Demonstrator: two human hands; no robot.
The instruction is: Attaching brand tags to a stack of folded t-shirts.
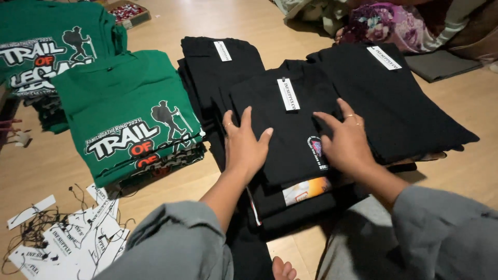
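Surface: light wooden floor point(218, 21).
Under both hands: stack of folded black T-shirts point(290, 140).
Beyond the hands: two more black stacks point(220, 72) point(394, 98).
Left of the left hand: green printed T-shirt piles point(127, 111).
Nearer, left: loose white hang tags point(88, 238) with black strings.
Far left corner: small box point(127, 13), perhaps cardboard.

Counted: five stacks of folded shirts and two hands.

Two stacks of green shirts point(127, 111) lie on the floor point(218, 21), and three stacks of black shirts point(295, 124) beside them. Each of the three black stacks carries one white tag point(288, 94). Two hands are in view, the left hand point(245, 142) and the right hand point(345, 137). The loose tags point(78, 238) heaped at lower left are too tangled to count.
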